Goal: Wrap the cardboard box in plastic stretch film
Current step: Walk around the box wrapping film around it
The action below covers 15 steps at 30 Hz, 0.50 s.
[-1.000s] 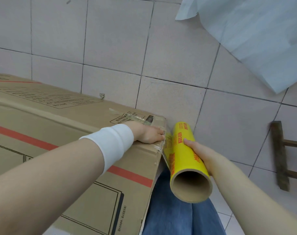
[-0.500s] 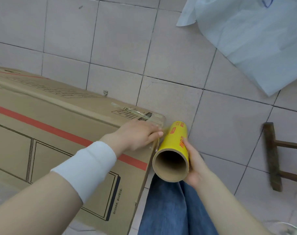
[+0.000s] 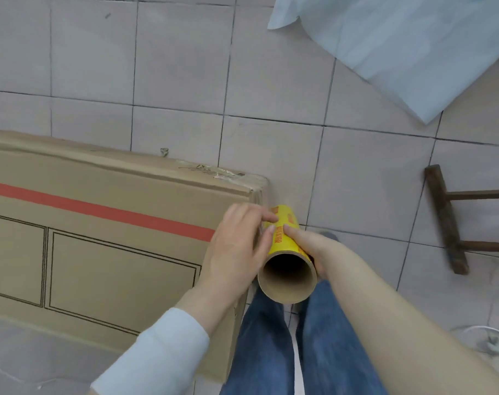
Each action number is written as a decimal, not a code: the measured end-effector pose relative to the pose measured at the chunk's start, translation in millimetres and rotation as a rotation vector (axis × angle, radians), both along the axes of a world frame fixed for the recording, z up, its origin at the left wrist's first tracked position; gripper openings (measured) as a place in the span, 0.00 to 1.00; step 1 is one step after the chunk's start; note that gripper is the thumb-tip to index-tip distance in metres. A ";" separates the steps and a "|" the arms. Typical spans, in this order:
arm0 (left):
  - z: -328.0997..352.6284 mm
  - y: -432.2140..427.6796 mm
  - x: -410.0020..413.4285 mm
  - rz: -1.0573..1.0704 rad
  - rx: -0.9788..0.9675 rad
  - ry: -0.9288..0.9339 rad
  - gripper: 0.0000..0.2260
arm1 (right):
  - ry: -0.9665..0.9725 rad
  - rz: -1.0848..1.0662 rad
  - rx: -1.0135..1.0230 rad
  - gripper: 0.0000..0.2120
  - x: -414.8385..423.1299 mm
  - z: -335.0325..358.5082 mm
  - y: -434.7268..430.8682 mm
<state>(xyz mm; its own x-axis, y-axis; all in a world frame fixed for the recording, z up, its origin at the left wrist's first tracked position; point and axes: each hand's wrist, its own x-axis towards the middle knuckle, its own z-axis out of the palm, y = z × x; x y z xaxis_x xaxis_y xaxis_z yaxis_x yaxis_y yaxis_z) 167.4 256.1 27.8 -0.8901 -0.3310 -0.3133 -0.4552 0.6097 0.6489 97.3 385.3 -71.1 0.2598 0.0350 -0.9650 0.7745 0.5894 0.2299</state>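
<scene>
A large flat cardboard box (image 3: pixel 100 246) with a red stripe stands on edge on the tiled floor at the left. At its right end I hold a stretch film roll (image 3: pixel 285 246) with a yellow label, its open cardboard core facing me. My right hand (image 3: pixel 311 246) grips the roll from the right side. My left hand (image 3: pixel 236 246) lies against the box's right end, its fingertips touching the roll's left side. Whether any film is pulled out I cannot tell.
A pale blue sheet (image 3: pixel 399 47) lies on the floor at the top right. A dark wooden stool frame (image 3: pixel 447 220) stands at the right. My legs in blue jeans (image 3: pixel 271 352) are beside the box's end. A white cable (image 3: pixel 496 337) lies at the lower right.
My left hand slid from the box's top corner down its face to the roll. The roll tipped up so its core faces me. My view swung lower over the box.
</scene>
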 end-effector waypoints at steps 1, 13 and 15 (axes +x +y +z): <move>2.3 9.2 7.4 0.039 0.018 -0.040 0.10 | 0.005 -0.019 -0.002 0.32 3.8 -1.0 0.8; -7.7 60.4 39.1 0.491 0.418 -0.199 0.22 | 0.157 -0.574 -0.135 0.26 42.1 24.0 27.9; -9.9 69.3 44.9 0.528 0.423 -0.161 0.22 | 0.157 -0.663 -0.168 0.24 47.3 29.4 31.0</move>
